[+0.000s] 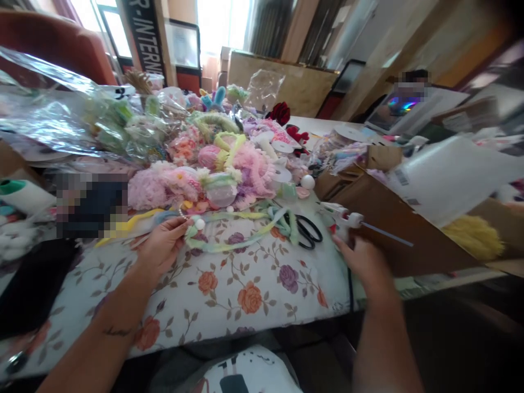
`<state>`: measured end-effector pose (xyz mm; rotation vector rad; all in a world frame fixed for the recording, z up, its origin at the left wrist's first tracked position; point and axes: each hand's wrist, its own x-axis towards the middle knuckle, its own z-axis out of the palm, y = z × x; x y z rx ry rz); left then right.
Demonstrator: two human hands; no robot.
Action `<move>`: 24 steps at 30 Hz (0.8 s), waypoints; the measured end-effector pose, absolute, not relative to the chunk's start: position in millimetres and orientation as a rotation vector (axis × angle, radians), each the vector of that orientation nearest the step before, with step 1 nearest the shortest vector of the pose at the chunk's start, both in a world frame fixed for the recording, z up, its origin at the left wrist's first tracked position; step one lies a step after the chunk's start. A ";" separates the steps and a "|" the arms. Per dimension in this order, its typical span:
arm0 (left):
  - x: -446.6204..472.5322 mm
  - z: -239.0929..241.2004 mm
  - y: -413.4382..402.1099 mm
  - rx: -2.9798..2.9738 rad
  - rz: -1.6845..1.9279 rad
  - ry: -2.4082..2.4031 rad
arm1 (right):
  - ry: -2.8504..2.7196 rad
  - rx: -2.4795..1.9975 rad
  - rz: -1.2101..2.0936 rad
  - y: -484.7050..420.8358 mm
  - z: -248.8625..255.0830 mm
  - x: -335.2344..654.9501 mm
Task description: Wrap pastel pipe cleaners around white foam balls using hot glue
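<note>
My left hand (pixel 166 240) is closed in a pinch on one end of a pastel fluffy yarn strip (pixel 229 248), over the flowered cloth. A small pearl strand (pixel 183 212) and a white ball (pixel 200 224) show at its fingertips. The strip loops rightward to a tangle beside black-handled scissors (pixel 309 232). At the right, my right hand (pixel 362 256), blurred, is closed around the handle of a white glue gun (pixel 350 220). A glue stick (pixel 388 234) juts from the gun's back. Part of the grip is hidden by the hand.
A heap of pastel yarn crafts (pixel 204 164) covers the table's back. Clear plastic wrapping (pixel 49 114) lies at the left, above a black flat object (pixel 35 284). A cardboard box (pixel 393 218) with yellow fluff (pixel 475 237) stands at the right. A person (pixel 413 82) is behind.
</note>
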<state>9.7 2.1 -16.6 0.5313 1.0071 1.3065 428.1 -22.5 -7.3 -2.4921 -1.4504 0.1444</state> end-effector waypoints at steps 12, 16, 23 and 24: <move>12.2 -18.2 4.8 0.525 1.562 0.878 | -1.954 -1.221 0.791 -10.0 11.4 200.4; 14.7 -14.0 3.3 0.595 1.693 0.937 | -1.806 -1.131 0.990 4.5 -9.6 158.0; 16.9 -21.1 1.0 0.851 1.764 1.126 | -1.597 -1.016 1.134 -4.7 -24.5 146.7; 16.7 -22.9 0.9 0.884 1.758 1.151 | -1.593 -1.018 1.133 -5.8 -24.0 147.7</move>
